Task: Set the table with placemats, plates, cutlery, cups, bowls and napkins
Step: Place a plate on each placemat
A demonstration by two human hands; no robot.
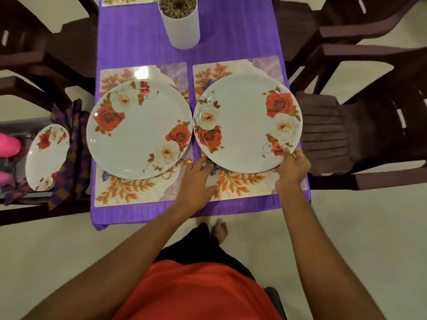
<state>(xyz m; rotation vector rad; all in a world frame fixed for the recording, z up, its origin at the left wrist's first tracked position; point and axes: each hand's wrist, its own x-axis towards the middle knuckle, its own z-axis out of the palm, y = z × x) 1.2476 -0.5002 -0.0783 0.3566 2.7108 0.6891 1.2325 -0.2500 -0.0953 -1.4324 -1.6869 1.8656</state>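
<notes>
My left hand [198, 179] lies at the near-left rim of the right plate [247, 122]. Its fingers are fairly straight and reach to the rim, and the thumb is splayed flat on the right mat [238, 185], so it steadies the plate and does not clasp it. My right hand [292, 167] pinches the near-right rim, thumb on top and fingers underneath. The plate sits over the middle of its mat. I cannot tell whether it is fully down or just lifted at my edge.

Just beside it, rims almost touching, the left plate [138, 130] lies on the left mat [120, 192]. Both mats are on the purple cloth [138, 42]. I judge these two places to have mats and plates done, or nearly so. No cutlery, cups, bowls or napkins show at either place, so most of the setting is left.

Off the table's left side, a spare plate [46, 155] leans beside folded checked napkins [74, 144]. Past them are pink things [9, 144], perhaps cups, in what looks like a grey tray, too cropped to be sure.

Further up the cloth stands a white pot [182, 24], upright and filled to near its brim with a grey-brown gravelly stuff.

At the far edge, corners of two more mats [129, 0] show. Whatever lies on them is out of view.
</notes>
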